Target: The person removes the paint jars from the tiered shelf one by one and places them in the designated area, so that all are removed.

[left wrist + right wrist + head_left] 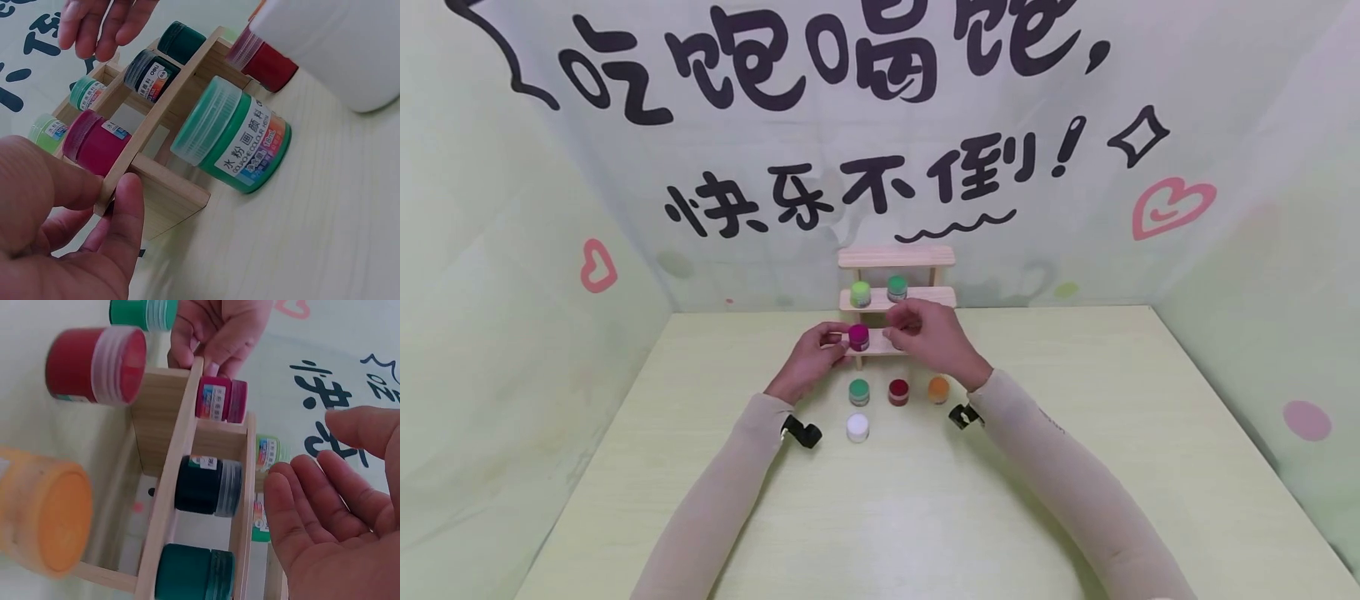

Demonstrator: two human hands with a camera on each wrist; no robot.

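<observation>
A small three-step wooden rack (895,257) stands against the back cloth. My left hand (808,360) pinches the left end of its lowest step, beside a magenta paint jar (859,337). On that same step sit a near-black jar (199,487) and a dark teal jar (187,572), mostly hidden by my right hand in the head view. The middle step holds a light green jar (861,294) and a green jar (897,288). My right hand (938,335) hovers over the lower step, fingers loosely bent, nothing in its grasp.
In front of the rack, a green jar (859,392), a red jar (898,392) and an orange jar (938,390) stand in a row on the pale table (880,525). Nearer, a white jar (857,427) stands below the green one. A printed cloth (760,275) hangs behind.
</observation>
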